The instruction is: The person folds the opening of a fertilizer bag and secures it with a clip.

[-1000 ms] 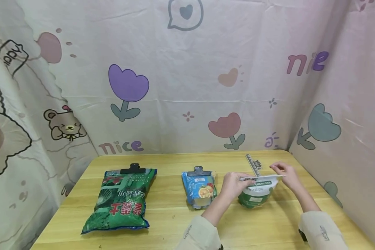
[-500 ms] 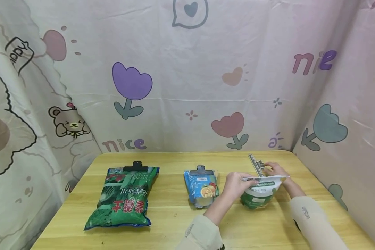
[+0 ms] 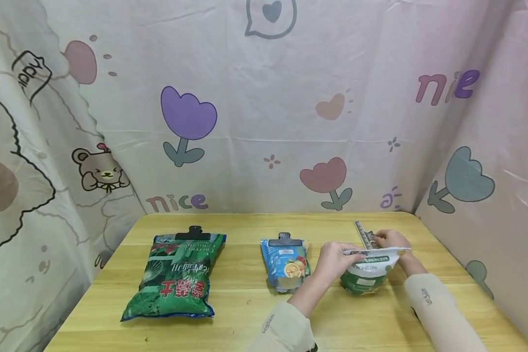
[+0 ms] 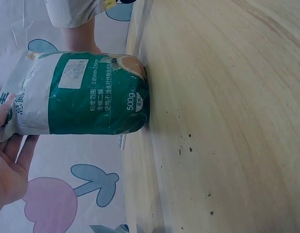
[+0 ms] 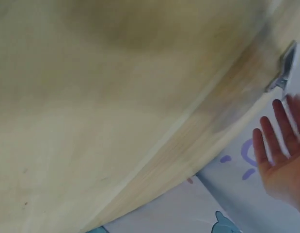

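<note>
A green-and-white fertilizer bag [image 3: 366,277] stands on the right of the table, marked 500g in the left wrist view. My left hand [image 3: 336,259] pinches its top edge near the left corner, thumb in front and other fingers behind. Behind the bag lies a silvery bag clip [image 3: 363,235] with ruler-like marks along its bar. With thumb and index fingertip, my right hand [image 3: 391,240] pinches the handle of this clip; in the right wrist view the remaining fingers [image 5: 280,128] are extended. The bag hides part of the clip's near end and the right wrist.
On the left lies a large green soil bag [image 3: 171,281] with a black clip [image 3: 193,233] on its top. A small blue pouch [image 3: 286,269] with another black clip [image 3: 284,240] stands mid-table. Printed curtains [image 3: 246,107] enclose the wooden table [image 3: 246,322].
My right hand has left the bag's right corner, reached behind it and taken hold of the clip, which has shifted slightly toward me. My left hand keeps holding the bag's top.
</note>
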Motion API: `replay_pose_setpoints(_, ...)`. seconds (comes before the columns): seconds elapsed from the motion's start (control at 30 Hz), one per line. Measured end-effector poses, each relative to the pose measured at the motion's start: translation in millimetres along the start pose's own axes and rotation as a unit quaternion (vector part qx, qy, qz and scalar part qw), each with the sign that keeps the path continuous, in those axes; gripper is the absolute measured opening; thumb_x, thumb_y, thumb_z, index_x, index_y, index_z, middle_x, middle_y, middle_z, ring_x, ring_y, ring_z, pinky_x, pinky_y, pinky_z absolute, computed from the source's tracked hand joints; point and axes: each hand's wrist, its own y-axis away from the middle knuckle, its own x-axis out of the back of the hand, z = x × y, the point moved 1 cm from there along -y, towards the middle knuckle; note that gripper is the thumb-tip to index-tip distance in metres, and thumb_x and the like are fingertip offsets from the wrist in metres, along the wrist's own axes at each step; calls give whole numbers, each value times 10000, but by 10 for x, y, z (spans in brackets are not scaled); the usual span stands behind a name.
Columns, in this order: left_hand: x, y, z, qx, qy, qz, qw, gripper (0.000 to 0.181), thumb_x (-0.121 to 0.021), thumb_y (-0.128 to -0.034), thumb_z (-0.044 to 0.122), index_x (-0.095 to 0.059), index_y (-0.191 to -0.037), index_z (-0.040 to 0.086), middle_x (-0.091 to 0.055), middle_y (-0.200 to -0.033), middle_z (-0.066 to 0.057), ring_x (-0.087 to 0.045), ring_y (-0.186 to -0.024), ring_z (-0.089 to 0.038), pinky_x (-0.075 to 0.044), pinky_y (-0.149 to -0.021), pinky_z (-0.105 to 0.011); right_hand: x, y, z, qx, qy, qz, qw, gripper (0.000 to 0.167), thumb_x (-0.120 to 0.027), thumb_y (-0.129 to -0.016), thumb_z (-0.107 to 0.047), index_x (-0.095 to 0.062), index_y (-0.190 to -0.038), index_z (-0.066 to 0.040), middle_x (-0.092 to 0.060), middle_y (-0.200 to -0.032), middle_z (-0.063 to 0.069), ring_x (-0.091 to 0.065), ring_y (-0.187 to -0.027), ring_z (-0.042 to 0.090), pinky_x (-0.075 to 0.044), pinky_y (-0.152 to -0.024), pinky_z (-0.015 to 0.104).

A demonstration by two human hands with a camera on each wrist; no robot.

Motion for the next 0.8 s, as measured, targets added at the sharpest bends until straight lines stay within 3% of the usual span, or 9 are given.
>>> replay_pose_setpoints(0.1, 0, 3, 6, 50, 14, 8, 10000, 139, -779, -730, 261, -763, -831, 167, -686, -820, 112, -589, -757, 46, -445, -659, -102, 41, 2, 0, -368, -77, 128, 9992, 252, -584, -873, -208, -611, -938, 34, -626, -869, 186, -574, -774, 350, -450, -658, 473)
replay_pose_setpoints(0.2, 2, 7, 11, 92, 62, -3, 9999, 137, -780, -728, 259, -764, -829, 168, -686, -817, 115, -589, -758, 45, -446, -662, -106, 52, -13, 12, -603, -91, 22, 9981, 327, -578, -881, -268, -569, -959, 50, -611, -854, 184, -564, -753, 333, -447, -642, 450)
replay_pose_setpoints(0.37, 6, 1, 22, 67, 117, -31, 9999, 131, -778, -732, 261, -765, -829, 173, -685, -810, 119, -585, -757, 54, -446, -650, -103, 3, -69, 31, -736, -63, -225, 9970, 437, -555, -902, -318, -554, -1000, 108, -604, -860, 206, -560, -773, 343, -452, -664, 461)
replay_pose_setpoints(0.53, 5, -10, 30, 9, 150, -49, 9999, 131, -778, -732, 258, -766, -830, 173, -683, -807, 126, -579, -759, 65, -443, -640, -97, -51, -109, 42, -826, -173, -58, 9964, 351, -586, -882, -230, -582, -947, 115, -605, -838, 203, -560, -773, 339, -445, -679, 459)
replay_pose_setpoints(0.63, 3, -15, 31, 36, 186, -49, 9998, 127, -780, -731, 259, -767, -822, 172, -682, -799, 129, -576, -745, 69, -441, -633, -94, -58, -105, 49, -943, -668, 85, 9933, 330, -601, -859, -197, -572, -943, 121, -601, -844, 213, -554, -767, 327, -443, -678, 435)
replay_pose_setpoints(0.7, 6, -17, 34, 40, 158, -22, 9999, 124, -783, -727, 262, -767, -815, 175, -682, -791, 129, -576, -735, 66, -440, -633, -95, -56, -93, 46, -983, -1294, 152, 9866, 328, -601, -846, -165, -545, -961, 137, -601, -849, 214, -573, -745, 298, -465, -675, 403)
replay_pose_setpoints(0.8, 9, -20, 38, 63, 100, 2, 9999, 127, -785, -724, 269, -767, -813, 180, -682, -787, 131, -576, -729, 63, -438, -638, -97, -33, -76, 50, -1173, -2506, 226, 9607, 297, -581, -848, -109, -508, -986, 144, -603, -796, 162, -599, -668, 214, -509, -635, 326)
